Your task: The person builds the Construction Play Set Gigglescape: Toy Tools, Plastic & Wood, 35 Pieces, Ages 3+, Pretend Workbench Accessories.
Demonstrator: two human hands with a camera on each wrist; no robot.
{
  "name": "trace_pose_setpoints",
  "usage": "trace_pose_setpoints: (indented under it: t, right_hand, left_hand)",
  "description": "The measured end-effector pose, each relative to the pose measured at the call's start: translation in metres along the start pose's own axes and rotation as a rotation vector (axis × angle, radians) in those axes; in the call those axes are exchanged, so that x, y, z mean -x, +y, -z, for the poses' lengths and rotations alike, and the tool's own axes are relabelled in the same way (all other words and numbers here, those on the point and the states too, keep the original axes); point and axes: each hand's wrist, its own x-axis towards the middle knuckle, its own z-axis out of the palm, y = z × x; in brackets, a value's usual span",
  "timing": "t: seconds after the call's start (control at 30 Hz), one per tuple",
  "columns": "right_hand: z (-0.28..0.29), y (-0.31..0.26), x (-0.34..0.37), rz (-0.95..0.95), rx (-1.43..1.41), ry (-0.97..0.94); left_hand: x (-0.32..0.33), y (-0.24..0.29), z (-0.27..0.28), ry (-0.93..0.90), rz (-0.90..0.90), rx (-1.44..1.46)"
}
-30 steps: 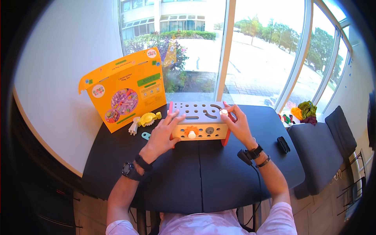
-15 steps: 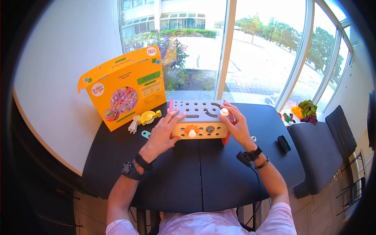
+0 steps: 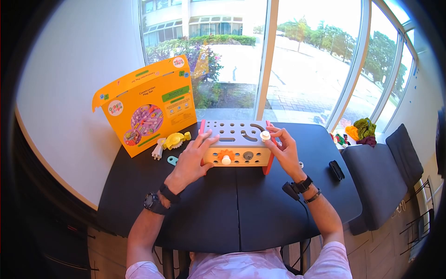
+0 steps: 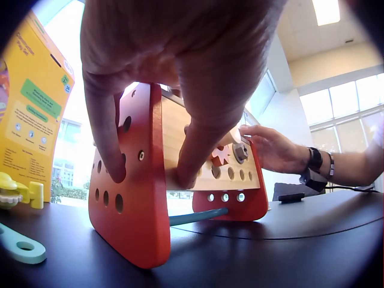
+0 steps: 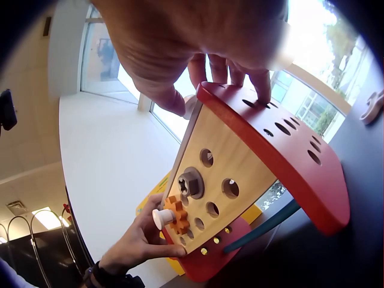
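A toy workbench with a grey slotted top, wooden front and red end panels stands on the black table. My left hand grips its left end, fingers over the top and outer panel, thumb against the front. At the opposite end, my right hand holds a white bolt by its head at the top's right edge. Its thumb touches the bolt, while the other fingers reach over the red end panel. An orange gear with a white peg and a grey bolt sit in the front.
Behind on the left stands a yellow box. Yellow toy pieces and a turquoise strip lie before it. On the right are a small white piece and a black case. Windows rise beyond the table.
The right hand has shifted slightly around the white bolt, whose head now shows more above the top. The left hand keeps its hold on the workbench.
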Motion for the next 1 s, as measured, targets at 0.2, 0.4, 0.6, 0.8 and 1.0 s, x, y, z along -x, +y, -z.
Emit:
trace_pose_setpoints:
  t: [0.2, 0.4, 0.6, 0.8, 1.0]
  right_hand:
    - [-0.007, -0.003, 0.001, -0.021, -0.063, 0.045]
    - [0.001, 0.002, -0.002, 0.045, 0.131, -0.048]
    - [-0.004, 0.0, -0.002, -0.012, 0.081, -0.021]
    - [-0.007, -0.003, -0.002, -0.04, 0.044, 0.0]
    - [-0.008, 0.001, -0.002, -0.03, 0.041, 0.01]
  left_hand:
    - [0.0, 0.001, 0.0, -0.001, 0.0, 0.004]
    - [0.0, 0.001, -0.001, 0.004, -0.002, -0.009]
    - [0.0, 0.001, -0.001, 0.007, -0.004, -0.014]
    - [0.0, 0.002, -0.001, 0.007, 0.003, -0.016]
    - [0.0, 0.0, -0.003, 0.015, -0.002, -0.017]
